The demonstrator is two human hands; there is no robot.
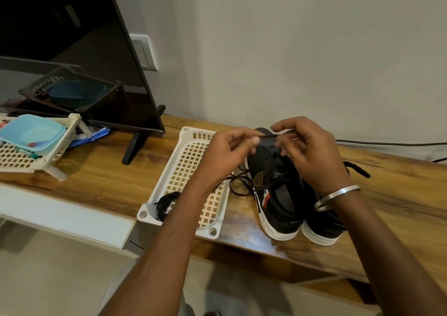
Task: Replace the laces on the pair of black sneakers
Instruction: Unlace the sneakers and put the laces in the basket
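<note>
Presently both hands, left hand [228, 146] and right hand [312, 151], pinch a black lace [268, 136] taut between their fingers above the black sneakers [278, 194] on the table [108, 177], white basket [183, 170] with a coiled lace [165, 203] just left of the fingers, television [72, 49] farther left.

1. The two sneakers [280, 194] at lower centre-right of the frame are black with white soles; the left-hand one bears a red-and-white patch on its side.
2. The lace [238, 185] trailing beside them is black, as is the coiled lace bundle [165, 203].
3. The basket [191, 170] at centre is cream with a square-grid lattice.
4. The surface [108, 177] is warm brown wood grain.
5. At left, a pale blue bowl [31, 131] sits in another cream lattice basket [29, 156].
6. The screen [72, 49] at upper left is black; the wall [290, 49] is off-white.
7. The bangle [336, 197] is silver.
</note>
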